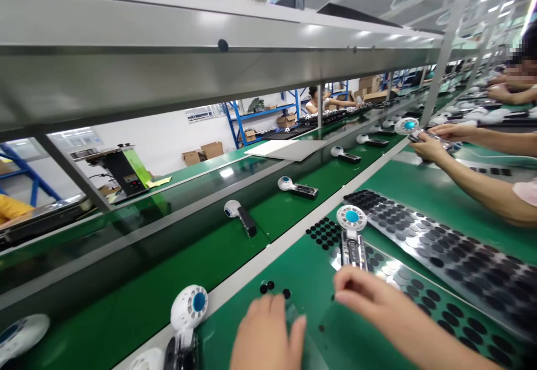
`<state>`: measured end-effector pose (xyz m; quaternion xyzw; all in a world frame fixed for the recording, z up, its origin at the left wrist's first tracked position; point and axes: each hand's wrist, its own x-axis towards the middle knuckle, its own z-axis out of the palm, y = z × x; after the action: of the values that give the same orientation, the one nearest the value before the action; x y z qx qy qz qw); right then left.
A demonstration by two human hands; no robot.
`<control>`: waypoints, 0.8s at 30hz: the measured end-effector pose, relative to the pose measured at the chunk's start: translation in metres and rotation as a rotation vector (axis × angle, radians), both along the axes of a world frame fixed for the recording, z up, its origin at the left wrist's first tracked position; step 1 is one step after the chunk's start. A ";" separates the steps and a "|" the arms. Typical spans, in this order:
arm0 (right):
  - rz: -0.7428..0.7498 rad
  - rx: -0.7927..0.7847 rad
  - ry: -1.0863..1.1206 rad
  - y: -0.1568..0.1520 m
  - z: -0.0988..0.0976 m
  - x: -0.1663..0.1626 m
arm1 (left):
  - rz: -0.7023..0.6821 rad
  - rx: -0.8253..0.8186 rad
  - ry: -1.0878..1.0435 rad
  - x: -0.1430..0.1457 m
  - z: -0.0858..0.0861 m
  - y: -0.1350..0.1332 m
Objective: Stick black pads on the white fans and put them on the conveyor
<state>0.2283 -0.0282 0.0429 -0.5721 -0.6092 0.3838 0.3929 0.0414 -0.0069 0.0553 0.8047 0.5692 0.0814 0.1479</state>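
The right hand (369,297) closes its grip on the lower end of a small handheld fan (351,236), which lies flat on the green surface (423,202), its round head pointing away from the grip. The left hand (268,331) rests open and flat beside it, holding nothing. Sheets of black round pads (440,247) crowd the right of the grip; three loose pads (272,288) lie just beyond the left hand. Past a pale rail (268,255), more fans (241,216) ride the conveyor. A co-worker's hands (436,141) work farther off.
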 end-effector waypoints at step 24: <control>-0.519 0.392 0.776 -0.020 0.006 0.003 | 0.373 -0.633 -1.515 0.036 -0.042 -0.022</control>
<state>0.2311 -0.0484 0.0492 -0.4351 -0.3165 0.3362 0.7730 0.0778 -0.0293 0.0132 0.3459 0.4356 0.4589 0.6928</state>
